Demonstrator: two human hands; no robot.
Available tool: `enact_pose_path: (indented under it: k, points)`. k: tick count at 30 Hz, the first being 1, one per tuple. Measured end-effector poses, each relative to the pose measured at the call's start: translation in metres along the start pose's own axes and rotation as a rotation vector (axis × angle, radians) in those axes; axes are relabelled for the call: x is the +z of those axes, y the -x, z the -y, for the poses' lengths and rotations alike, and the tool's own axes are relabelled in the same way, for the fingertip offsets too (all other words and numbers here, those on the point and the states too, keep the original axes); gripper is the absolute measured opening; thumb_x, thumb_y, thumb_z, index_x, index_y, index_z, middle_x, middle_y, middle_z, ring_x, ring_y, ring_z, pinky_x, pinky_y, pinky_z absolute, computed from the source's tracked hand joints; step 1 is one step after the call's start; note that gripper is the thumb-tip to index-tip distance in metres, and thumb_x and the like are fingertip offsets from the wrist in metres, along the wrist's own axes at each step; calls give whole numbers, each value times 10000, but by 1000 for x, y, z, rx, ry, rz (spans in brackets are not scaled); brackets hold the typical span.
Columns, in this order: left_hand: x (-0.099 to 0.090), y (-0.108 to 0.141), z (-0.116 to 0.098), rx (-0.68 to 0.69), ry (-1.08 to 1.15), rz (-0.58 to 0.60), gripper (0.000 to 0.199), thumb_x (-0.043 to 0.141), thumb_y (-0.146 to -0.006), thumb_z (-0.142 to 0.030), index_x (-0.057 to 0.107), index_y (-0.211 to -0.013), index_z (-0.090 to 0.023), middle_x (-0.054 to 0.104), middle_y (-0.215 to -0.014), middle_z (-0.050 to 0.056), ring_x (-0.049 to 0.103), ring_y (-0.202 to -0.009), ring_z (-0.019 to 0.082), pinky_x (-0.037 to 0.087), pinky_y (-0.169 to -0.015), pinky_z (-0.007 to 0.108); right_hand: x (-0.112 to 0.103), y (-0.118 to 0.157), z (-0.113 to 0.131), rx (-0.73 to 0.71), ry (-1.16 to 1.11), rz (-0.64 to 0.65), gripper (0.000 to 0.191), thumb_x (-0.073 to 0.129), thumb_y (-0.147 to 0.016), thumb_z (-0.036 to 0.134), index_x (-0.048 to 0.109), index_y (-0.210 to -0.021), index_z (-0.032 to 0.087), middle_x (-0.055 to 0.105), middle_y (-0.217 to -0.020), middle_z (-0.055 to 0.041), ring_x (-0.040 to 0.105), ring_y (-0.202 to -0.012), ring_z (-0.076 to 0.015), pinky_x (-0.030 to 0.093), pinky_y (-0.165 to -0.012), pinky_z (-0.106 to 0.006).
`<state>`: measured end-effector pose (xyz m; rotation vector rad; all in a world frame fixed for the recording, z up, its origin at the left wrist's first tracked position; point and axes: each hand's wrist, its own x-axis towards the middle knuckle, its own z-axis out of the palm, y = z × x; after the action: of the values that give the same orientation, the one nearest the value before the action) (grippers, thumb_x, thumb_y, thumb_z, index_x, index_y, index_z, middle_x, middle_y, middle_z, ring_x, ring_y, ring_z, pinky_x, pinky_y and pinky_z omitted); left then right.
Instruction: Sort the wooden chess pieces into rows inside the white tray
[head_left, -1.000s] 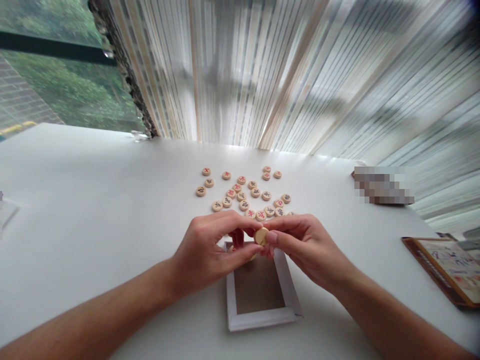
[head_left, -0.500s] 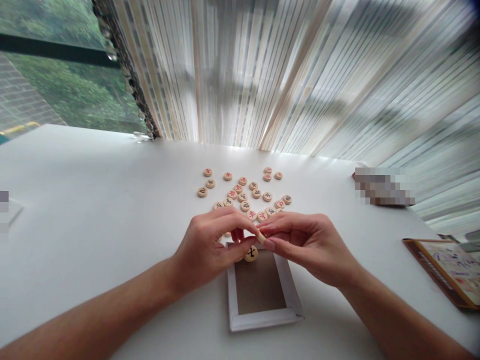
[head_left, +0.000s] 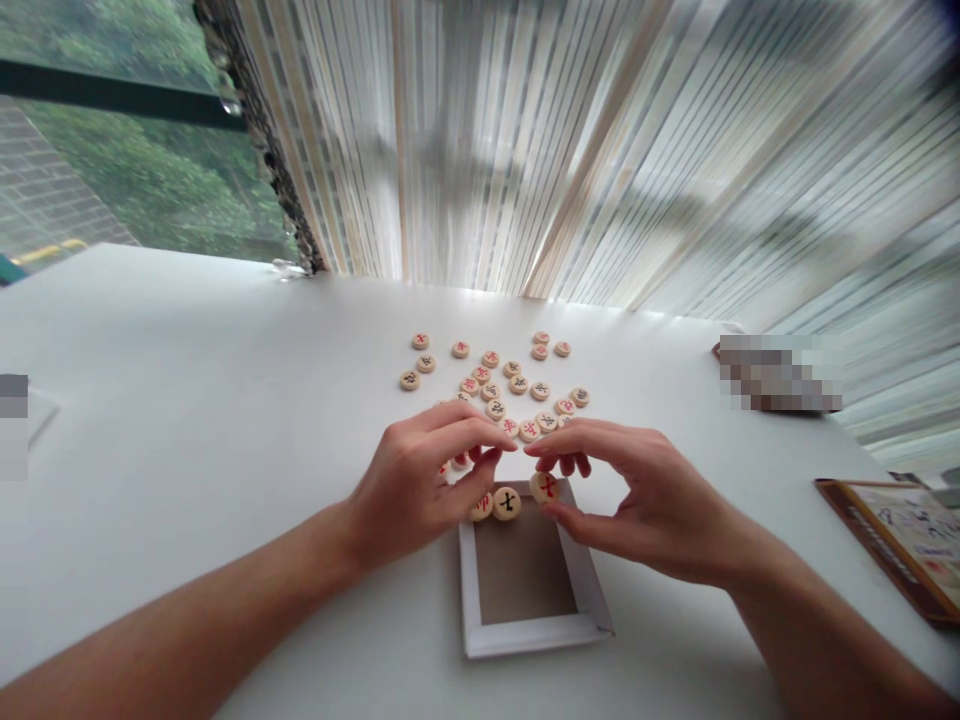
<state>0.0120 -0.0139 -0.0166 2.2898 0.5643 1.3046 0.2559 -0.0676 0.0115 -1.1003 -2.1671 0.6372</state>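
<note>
Several round wooden Chinese chess pieces [head_left: 496,409], marked in red or black, lie loosely on the table beyond my hands. Below my hands is a shallow white box [head_left: 470,590] with a brown bottom. A black-marked piece [head_left: 507,503] and a red-marked piece [head_left: 482,506] sit side by side at its far left end. My left hand [head_left: 427,465] hovers by that corner, finger and thumb apart, with nothing visible between them. At the far right corner, my right hand [head_left: 637,490] has a red-marked piece [head_left: 545,487] between its thumb and fingers, face up. My left thumb partly covers the left piece.
On the right of the white table [head_left: 187,400] lies a brown-edged picture box or book [head_left: 892,540], with a blurred-out object [head_left: 776,375] behind it. A string curtain [head_left: 465,150] hangs along the table's back edge. A pale flat item [head_left: 37,425] is at far left.
The piece that both hands pinched edge-on is now face up in my right hand only. My left fingers have parted from it, and my hands have moved slightly apart.
</note>
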Motion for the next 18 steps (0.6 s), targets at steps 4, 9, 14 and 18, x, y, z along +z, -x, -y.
enact_pose_path:
  k: [4,9,14,18]
  points:
    - [0,-1,3,-11,0,-22,207,667,-904,28,757,-955,-151,774,-915,44,735,-842,134,579,-787,233,-3,2,-1,21,84,119,347,771,-894,129,702,-1216,240,759,-1008,3,661,-873,-150,510,-831,-278]
    - [0,0,5,-28,-8,-21,202,657,-910,18,765,-956,-146,773,-915,49,734,-828,137,578,-779,240,-2,3,0,43,112,225,309,755,-894,103,693,-1164,241,734,-1025,-9,654,-919,-168,493,-861,-286]
    - [0,0,4,-37,-11,-19,203,649,-916,8,770,-959,-148,778,-921,52,737,-832,140,578,-778,246,2,4,1,49,163,259,313,708,-903,58,709,-1167,226,731,-1014,-38,668,-921,-192,512,-838,-297]
    - [0,0,4,-40,-11,-12,213,641,-919,8,766,-955,-161,779,-918,49,738,-834,144,583,-775,252,4,5,3,54,214,272,335,703,-906,63,724,-1198,226,748,-1024,-59,693,-910,-213,539,-827,-323]
